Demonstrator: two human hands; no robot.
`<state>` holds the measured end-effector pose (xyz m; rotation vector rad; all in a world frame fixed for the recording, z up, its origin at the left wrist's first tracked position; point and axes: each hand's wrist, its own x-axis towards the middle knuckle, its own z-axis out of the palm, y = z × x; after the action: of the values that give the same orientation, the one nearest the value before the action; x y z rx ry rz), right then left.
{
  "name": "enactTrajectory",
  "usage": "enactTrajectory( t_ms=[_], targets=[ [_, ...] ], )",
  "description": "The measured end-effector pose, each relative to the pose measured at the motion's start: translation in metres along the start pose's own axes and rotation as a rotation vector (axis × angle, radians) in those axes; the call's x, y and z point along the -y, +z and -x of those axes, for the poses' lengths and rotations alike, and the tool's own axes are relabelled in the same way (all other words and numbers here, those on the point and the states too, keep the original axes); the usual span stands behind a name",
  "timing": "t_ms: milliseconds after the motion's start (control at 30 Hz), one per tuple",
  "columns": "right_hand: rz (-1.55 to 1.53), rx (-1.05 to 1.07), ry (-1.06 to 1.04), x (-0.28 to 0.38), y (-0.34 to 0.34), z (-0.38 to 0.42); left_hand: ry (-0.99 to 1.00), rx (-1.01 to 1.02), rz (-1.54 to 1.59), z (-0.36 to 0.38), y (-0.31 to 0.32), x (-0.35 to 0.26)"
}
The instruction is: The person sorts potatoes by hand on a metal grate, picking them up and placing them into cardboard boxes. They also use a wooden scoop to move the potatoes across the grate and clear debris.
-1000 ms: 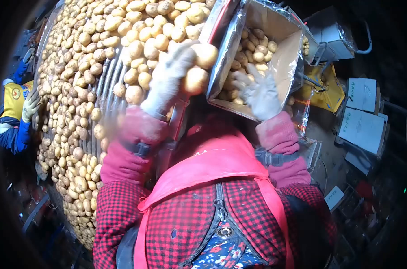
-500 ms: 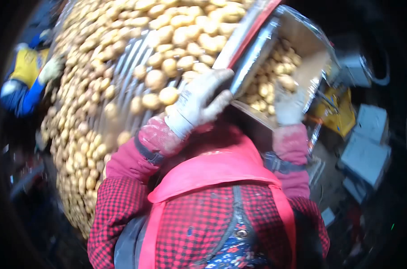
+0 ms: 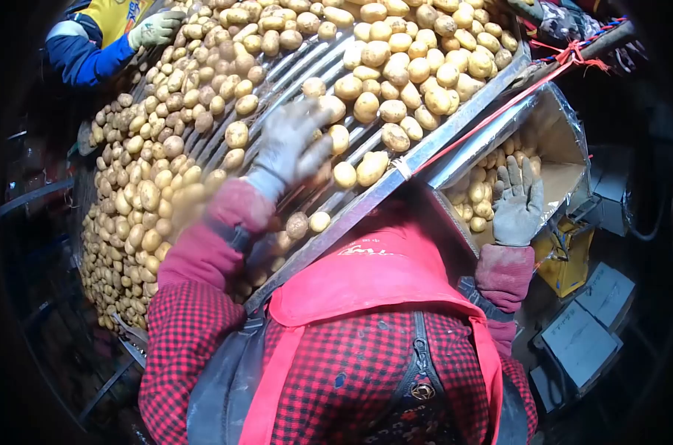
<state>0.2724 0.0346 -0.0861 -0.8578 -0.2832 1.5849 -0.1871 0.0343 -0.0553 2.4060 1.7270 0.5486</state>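
Observation:
Fingers spread and slightly blurred, my left hand (image 3: 286,144) in a pale work glove is over the slatted rack (image 3: 273,78), right by a few potatoes (image 3: 339,138). Nothing shows in its grasp. On the right, my right hand (image 3: 519,208), in a grey-palmed glove, lies palm up with its fingers extended at the near side of an open cardboard box (image 3: 566,174). It is bare of any potato. Inside the box, a heap of potatoes (image 3: 479,194) sits just left of my fingers.
A metal rail (image 3: 366,199) and a red cord (image 3: 485,111) run between rack and box. Another person's gloved hand (image 3: 156,30) is at the far left of the potatoes. Grey-white boxes (image 3: 582,343) and a yellow crate (image 3: 566,259) are at the right.
My left hand has moved from the rail onto the slats among the potatoes. My right hand, earlier down in the box by the potatoes, now lies palm up. The view has shifted.

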Motion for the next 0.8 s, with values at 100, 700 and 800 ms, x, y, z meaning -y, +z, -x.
enactTrajectory(
  t_ms=[100,700,800],
  targets=[
    [-0.001,0.006,-0.014,-0.004,0.008,0.003,-0.215,0.071,-0.014,-0.016,0.017,0.057],
    [0.203,0.147,0.22,-0.031,0.047,0.04,-0.485,0.115,0.615,-0.072,0.0,-0.036],
    [0.175,0.31,0.58,-0.043,0.033,0.059,-0.175,0.162,0.818,-0.101,-0.011,-0.088]
  ],
)
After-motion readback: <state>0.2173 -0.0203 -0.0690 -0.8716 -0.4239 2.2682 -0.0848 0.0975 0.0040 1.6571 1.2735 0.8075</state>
